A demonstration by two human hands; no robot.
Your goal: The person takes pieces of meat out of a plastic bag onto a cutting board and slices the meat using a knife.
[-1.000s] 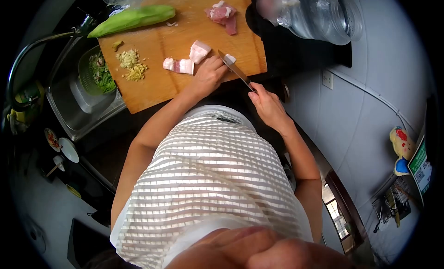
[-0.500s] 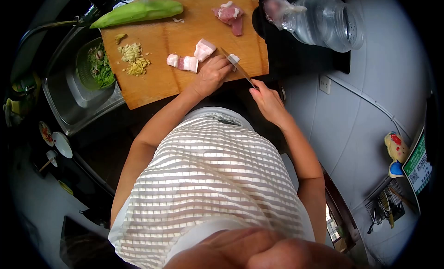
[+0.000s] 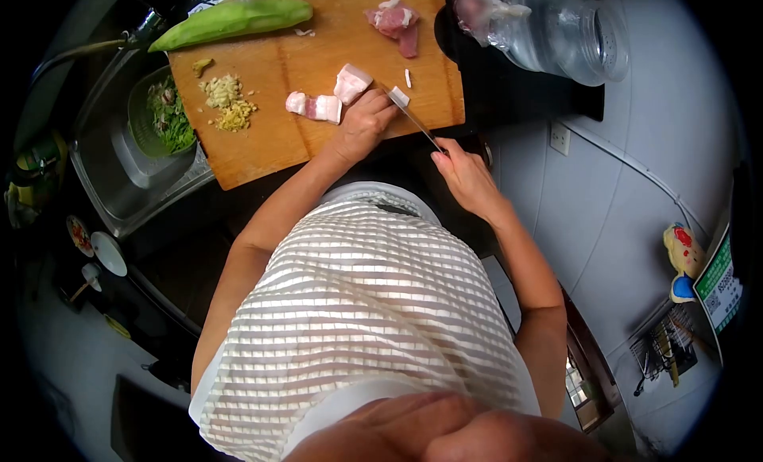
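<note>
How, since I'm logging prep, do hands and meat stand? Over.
Right hand gripping knife. Meat slice at knife's right. Possible snag: left hand close beside knife.

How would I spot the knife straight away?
Start with the wooden cutting board. At its near right corner, the right hand holds the knife beside the left hand. Its thin, straight metal blade differs from the blocky meat chunk nearby.

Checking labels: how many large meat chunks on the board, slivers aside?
3 visible: a reddish lump toward the far right of the board, a pale block just beyond the left hand, and a streaky piece left of that block. More may be hidden under the hand.
</note>
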